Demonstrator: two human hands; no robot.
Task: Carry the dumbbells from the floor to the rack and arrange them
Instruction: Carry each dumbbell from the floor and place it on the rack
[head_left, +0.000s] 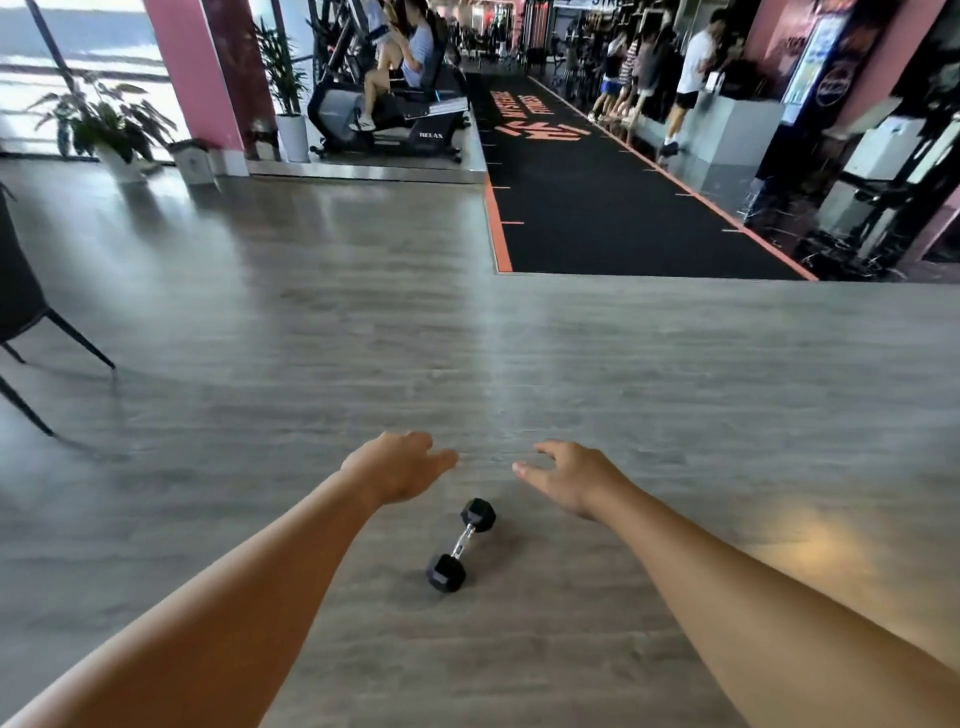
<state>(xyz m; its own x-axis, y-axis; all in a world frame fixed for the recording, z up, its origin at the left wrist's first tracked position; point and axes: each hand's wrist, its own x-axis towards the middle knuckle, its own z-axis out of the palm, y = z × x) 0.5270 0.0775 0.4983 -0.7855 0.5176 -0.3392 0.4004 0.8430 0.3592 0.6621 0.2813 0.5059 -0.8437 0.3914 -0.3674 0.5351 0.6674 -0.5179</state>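
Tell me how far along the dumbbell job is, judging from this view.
Done: nothing that this view can confirm; no rack is in sight. In hand: nothing yet. The left hand and right hand are both open and empty, held out above the dumbbell, which lies on the wooden floor between the forearms. Left: grip this dumbbell, carry it to the rack and arrange it.

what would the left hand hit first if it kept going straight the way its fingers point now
Probably nothing but bare grey wood-look floor. The left hand points forward and slightly right, held open, while the black hex-ended dumbbell with a chrome handle lies nearer than it, out of that line. Depth is hard to judge.
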